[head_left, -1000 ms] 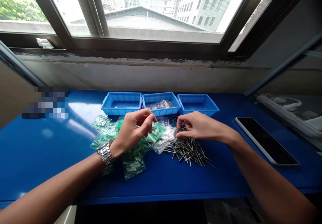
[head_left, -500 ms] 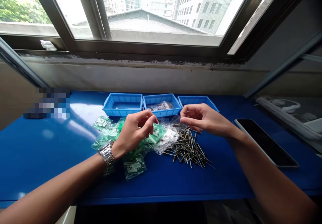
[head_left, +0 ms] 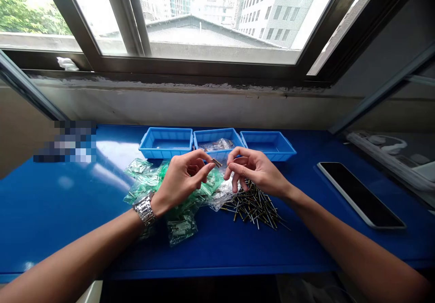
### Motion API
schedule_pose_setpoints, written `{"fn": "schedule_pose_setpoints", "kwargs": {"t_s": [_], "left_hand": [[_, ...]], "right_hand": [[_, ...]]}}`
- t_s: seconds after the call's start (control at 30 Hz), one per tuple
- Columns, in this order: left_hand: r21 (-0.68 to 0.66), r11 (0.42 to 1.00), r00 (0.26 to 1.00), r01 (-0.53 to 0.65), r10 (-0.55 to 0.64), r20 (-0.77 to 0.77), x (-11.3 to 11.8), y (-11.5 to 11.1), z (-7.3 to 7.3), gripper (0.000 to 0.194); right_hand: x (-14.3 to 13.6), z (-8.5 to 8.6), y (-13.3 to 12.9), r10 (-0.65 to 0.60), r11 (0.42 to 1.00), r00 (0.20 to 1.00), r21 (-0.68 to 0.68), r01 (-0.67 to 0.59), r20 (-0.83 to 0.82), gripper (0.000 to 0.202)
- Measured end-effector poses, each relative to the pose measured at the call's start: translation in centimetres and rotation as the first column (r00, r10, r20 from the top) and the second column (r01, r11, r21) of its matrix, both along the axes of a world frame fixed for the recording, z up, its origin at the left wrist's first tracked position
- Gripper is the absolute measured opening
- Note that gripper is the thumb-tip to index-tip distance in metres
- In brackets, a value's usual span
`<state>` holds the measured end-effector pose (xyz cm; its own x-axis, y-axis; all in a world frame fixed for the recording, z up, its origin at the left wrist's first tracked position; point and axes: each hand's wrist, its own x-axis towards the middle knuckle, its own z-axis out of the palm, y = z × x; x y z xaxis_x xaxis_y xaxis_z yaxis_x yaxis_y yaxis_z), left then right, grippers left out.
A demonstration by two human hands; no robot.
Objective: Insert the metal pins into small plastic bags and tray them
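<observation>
My left hand [head_left: 185,176], with a metal watch on its wrist, is closed in a pinch over the green bags. Between its thumb and forefinger are one or more short metal pins [head_left: 217,162] with a brass tint; the exact number is unclear. Just to the right, my right hand [head_left: 253,169] hangs with loosely bent fingers spread apart, and nothing shows in them. Below it lies a loose pile of thin metal pins [head_left: 256,207] with brass-coloured ends. Green plastic bags [head_left: 181,226] of small parts and a clear plastic bag [head_left: 222,194] lie beneath my hands, partly covered.
Along the back stand three blue bins: a left bin [head_left: 166,152], a middle bin [head_left: 200,135] holding a clear bag of parts, and a right bin [head_left: 272,155]. A dark-screened tablet or phone [head_left: 362,194] lies on the blue table [head_left: 68,221] at right, below the window.
My right hand has moved left and down toward my left hand, and its fingers have spread. Metal pins now show in my left hand's pinch; a pin showed near my right fingertips before.
</observation>
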<state>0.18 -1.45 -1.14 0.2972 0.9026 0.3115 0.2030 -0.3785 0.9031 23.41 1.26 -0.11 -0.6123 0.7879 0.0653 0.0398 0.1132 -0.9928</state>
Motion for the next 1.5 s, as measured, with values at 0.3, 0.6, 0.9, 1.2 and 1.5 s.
{"fn": "schedule_pose_setpoints", "kwargs": {"t_s": [0.3, 0.6, 0.9, 1.2, 1.5], "left_hand": [[0.036, 0.998, 0.998, -0.044, 0.043, 0.04, 0.0, -0.1, 0.3, 0.019], [0.037, 0.999, 0.999, -0.033, 0.032, 0.029, -0.2, -0.2, 0.3, 0.018], [0.039, 0.999, 0.998, -0.017, 0.014, 0.065, -0.1, -0.1, 0.4, 0.012], [0.141, 0.984, 0.994, -0.108, 0.104, 0.037, -0.2, 0.0, 0.0, 0.018], [0.147, 0.983, 0.994, -0.109, 0.105, 0.034, -0.3, 0.1, 0.0, 0.019]], "right_hand": [[-0.2, -0.2, -0.4, -0.11, 0.987, 0.987, 0.133, 0.094, 0.121, 0.022], [-0.4, -0.1, -0.7, -0.173, 0.967, 0.982, 0.2, 0.156, 0.075, 0.024], [-0.7, -0.3, -1.0, -0.23, 0.947, 0.973, 0.229, 0.225, -0.003, 0.021], [-0.7, 0.2, -1.6, -0.36, 0.815, 0.931, 0.503, 0.287, 0.051, 0.03], [-0.8, 0.4, -1.7, -0.369, 0.778, 0.927, 0.57, 0.266, 0.071, 0.031]]}}
